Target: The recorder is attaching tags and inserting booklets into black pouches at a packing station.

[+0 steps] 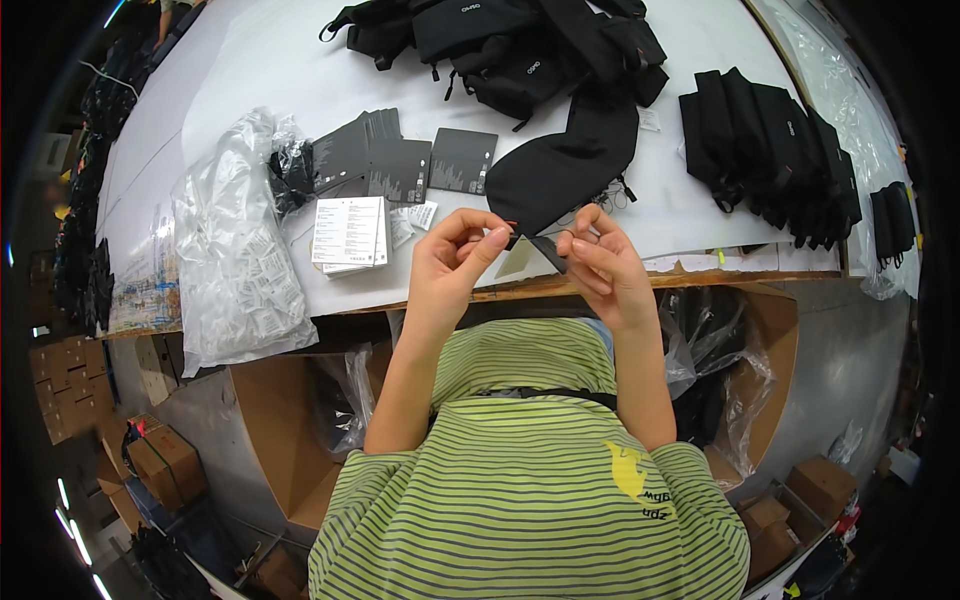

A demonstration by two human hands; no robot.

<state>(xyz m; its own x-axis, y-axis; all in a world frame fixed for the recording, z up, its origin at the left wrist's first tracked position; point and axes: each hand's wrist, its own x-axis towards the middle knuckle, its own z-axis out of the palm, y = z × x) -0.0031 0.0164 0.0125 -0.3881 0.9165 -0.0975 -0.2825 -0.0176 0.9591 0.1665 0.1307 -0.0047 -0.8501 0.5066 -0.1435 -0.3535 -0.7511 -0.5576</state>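
Note:
Over the table's near edge, my left hand (455, 262) has thumb and forefinger pinched on a thin dark cord, with a small reddish bit at the fingertips. My right hand (606, 262) is closed in a loose pinch near the cord's other side; its grip is too fine to make out fully. Between the hands hangs a small dark grey card (546, 253), apparently on the cord. Just beyond them lies a long black fabric pouch (565, 165) with a zip pull. A stack of white printed cards (347, 233) sits to the left of my left hand.
Dark grey cards (463, 160) lie fanned behind the white stack. At left bulges a clear plastic bag (240, 250) of small white packets. Black bags (500, 60) are heaped at the back, and black pouches (770, 150) stand in a row at right. Cardboard boxes (275, 420) are below the table.

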